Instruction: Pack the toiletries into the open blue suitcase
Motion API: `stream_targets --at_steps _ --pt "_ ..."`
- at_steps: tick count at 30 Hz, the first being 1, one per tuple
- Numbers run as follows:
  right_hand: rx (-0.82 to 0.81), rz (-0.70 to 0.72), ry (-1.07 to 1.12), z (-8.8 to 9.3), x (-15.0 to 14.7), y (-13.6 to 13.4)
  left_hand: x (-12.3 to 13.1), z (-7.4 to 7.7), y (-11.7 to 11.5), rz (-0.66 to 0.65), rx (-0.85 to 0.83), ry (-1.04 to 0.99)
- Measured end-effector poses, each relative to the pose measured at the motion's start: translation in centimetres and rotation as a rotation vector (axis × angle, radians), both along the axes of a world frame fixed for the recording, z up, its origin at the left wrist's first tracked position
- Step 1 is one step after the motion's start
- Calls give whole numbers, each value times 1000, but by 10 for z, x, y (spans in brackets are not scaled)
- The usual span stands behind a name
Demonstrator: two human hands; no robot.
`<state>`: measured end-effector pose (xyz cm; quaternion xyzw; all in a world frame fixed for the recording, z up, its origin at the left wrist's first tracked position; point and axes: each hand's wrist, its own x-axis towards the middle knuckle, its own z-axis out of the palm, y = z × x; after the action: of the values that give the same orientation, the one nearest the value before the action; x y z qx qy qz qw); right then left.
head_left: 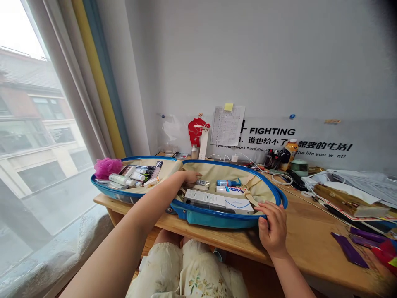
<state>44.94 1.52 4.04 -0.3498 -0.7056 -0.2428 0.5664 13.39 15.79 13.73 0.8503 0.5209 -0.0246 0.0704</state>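
Observation:
A blue suitcase with beige lining lies opened flat on the wooden desk. Into its right half reaches my left hand, fingers stretched out just beside some small clear containers. My right hand grips the right front rim, fingers over the edge and thumb outside. Along the front of that half lies a long white box. Behind it are a white tube with blue and red print and a blue bottle. The left half holds a pink bath puff, a pale green bottle and several tubes.
Papers and a brown pouch are piled on the right of the desk, with purple packets nearer me. An orange bottle, a green jar and white cables stand or lie along the wall. A curtained window is at left.

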Motion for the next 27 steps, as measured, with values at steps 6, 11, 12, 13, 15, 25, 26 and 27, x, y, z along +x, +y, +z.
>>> stream_targets --at_steps 6,11,12,13,15,25,26,27 --pt "-3 7 -2 1 0 0 -68 46 -8 362 274 -27" --pt "-4 0 -6 0 0 1 -180 52 -49 702 271 170" --pt "-4 -2 -11 -1 0 1 -200 48 -59 743 245 214" --pt "-3 -5 -16 -1 0 1 -217 43 -69 774 214 254" --pt "2 -9 -22 0 0 1 -243 32 -85 815 153 323" --pt "-5 -11 -12 1 -1 0 -266 17 -94 619 89 458" --pt "-11 -9 -6 1 0 0 -265 17 -96 594 90 461" --pt "-14 -7 -2 0 0 0 -264 17 -98 574 93 463"
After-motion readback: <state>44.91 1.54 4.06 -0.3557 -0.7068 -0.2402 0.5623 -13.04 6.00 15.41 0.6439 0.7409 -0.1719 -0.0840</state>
